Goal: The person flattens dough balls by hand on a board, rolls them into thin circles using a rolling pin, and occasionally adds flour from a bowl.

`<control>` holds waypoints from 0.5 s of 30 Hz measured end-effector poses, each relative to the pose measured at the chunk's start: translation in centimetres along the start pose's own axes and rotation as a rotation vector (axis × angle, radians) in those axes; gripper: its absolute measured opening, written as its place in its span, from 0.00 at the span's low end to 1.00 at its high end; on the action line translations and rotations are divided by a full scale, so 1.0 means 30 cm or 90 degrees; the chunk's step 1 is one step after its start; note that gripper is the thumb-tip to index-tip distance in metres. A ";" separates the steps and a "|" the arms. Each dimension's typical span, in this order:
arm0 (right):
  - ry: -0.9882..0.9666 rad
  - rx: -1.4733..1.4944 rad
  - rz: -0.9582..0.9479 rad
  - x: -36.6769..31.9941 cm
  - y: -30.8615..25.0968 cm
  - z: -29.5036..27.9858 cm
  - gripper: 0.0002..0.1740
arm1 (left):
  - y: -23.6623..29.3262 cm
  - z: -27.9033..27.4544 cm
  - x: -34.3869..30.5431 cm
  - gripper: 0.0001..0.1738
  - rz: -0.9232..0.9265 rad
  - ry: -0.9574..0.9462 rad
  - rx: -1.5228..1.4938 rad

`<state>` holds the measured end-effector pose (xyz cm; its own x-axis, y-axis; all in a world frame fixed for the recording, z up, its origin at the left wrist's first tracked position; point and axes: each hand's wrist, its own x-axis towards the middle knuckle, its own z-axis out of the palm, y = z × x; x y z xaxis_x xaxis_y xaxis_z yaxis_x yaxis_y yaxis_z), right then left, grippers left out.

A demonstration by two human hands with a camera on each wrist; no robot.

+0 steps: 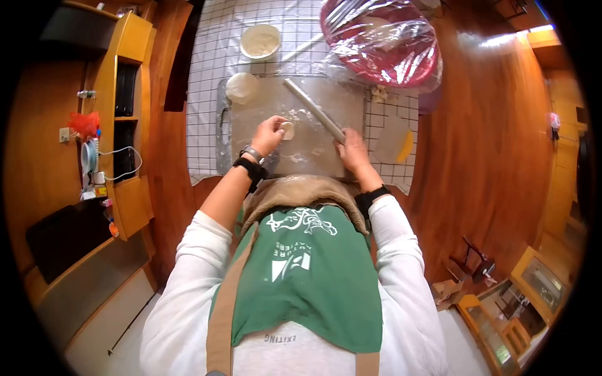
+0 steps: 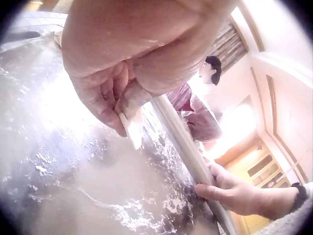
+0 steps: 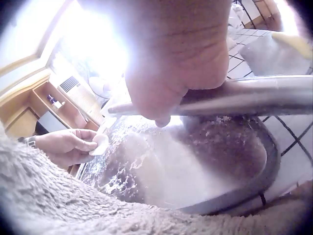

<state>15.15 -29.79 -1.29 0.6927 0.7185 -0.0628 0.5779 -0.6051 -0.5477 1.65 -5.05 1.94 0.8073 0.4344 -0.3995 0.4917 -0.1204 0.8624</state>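
My left hand (image 1: pixel 269 136) pinches a small flat dough round (image 1: pixel 287 130) between thumb and fingers over the board. In the left wrist view the dough round (image 2: pixel 132 131) is seen edge-on, hanging from the fingertips. The right hand (image 1: pixel 353 150) grips the near end of a long, smooth rolling pin (image 1: pixel 313 109), which points away and to the left. From the right wrist, the pin (image 3: pixel 254 95) shows under the palm, its surface shiny. Both hands are above a grey, flour-dusted board (image 1: pixel 342 100). A smooth dough ball (image 1: pixel 242 88) rests near the board's far left corner.
Beyond the board stands a white bowl (image 1: pixel 260 42) of pale flour. A red basin (image 1: pixel 414 59) covered with clear plastic wrap is at the back right. A scraper with a yellow handle (image 1: pixel 404 146) lies right of the board on the checked tablecloth (image 1: pixel 204 138).
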 end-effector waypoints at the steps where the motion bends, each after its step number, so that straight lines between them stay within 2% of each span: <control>1: 0.005 0.019 0.009 -0.003 -0.004 -0.008 0.26 | -0.023 -0.005 0.015 0.17 0.006 -0.010 -0.011; 2: -0.001 0.026 -0.001 -0.003 -0.014 -0.012 0.26 | -0.050 0.003 0.026 0.21 0.043 0.005 0.028; 4: -0.009 0.043 0.071 0.009 -0.028 -0.017 0.26 | 0.026 0.015 0.000 0.24 0.018 0.048 0.055; 5: -0.011 0.041 0.068 0.014 -0.033 -0.019 0.26 | 0.055 0.007 -0.019 0.28 -0.035 0.062 0.074; 6: -0.023 0.039 0.067 0.008 -0.032 -0.012 0.26 | 0.035 0.013 -0.038 0.28 -0.045 0.064 0.068; 8: 0.024 0.018 0.022 0.008 -0.027 -0.005 0.26 | -0.030 0.027 -0.075 0.35 0.187 0.456 0.465; 9: 0.016 0.016 0.012 0.012 -0.020 0.002 0.26 | -0.118 0.030 -0.087 0.38 0.143 0.428 0.474; 11: 0.032 0.028 -0.003 0.010 -0.004 0.013 0.25 | -0.209 0.045 -0.116 0.38 0.095 0.452 0.517; 13: 0.027 0.038 -0.013 0.012 -0.003 0.001 0.25 | -0.214 0.061 -0.108 0.40 0.045 0.428 0.584; 15: 0.019 0.049 -0.009 0.009 -0.010 -0.009 0.25 | -0.186 0.094 -0.065 0.39 0.055 0.390 0.548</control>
<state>15.27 -29.51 -0.93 0.6975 0.7160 -0.0300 0.5537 -0.5651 -0.6116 -1.75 -7.74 -2.97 0.6663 0.7409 0.0844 0.6996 -0.6603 0.2731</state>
